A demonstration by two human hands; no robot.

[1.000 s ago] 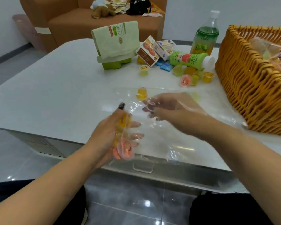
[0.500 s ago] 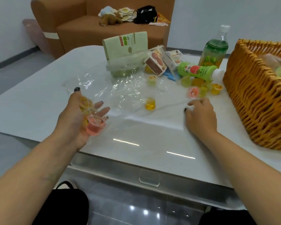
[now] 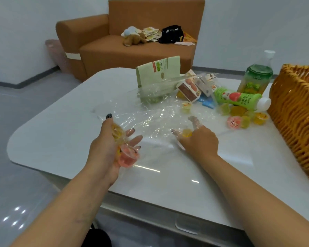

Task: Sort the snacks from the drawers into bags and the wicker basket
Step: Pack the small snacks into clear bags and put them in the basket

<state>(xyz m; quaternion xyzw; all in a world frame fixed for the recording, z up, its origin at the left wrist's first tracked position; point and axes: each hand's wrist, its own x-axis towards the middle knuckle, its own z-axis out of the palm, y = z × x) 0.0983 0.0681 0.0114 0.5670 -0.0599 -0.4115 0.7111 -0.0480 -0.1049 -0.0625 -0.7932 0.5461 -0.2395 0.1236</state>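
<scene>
My left hand [image 3: 103, 148] is held palm-up over the white table [image 3: 61, 136] and grips a few jelly cups [image 3: 127, 157], yellow ones and a pink one. A crumpled clear plastic bag [image 3: 146, 118] lies spread on the table in front of both hands. My right hand [image 3: 202, 141] reaches into the plastic, its fingers covered by the film and curled round a yellow jelly cup [image 3: 186, 133]. Several loose jelly cups [image 3: 237, 120] lie to the right. The wicker basket [image 3: 296, 111] stands at the right edge.
A green drink bottle [image 3: 237, 98] lies on its side beside an upright bottle [image 3: 257, 77]. Snack boxes [image 3: 189, 89] and a pale green pouch [image 3: 158, 70] stand behind the bag. A brown sofa [image 3: 132, 49] sits beyond the table.
My right hand has moved left from the bare table into the plastic bag and closed on the yellow jelly cup. My left hand still holds its cups.
</scene>
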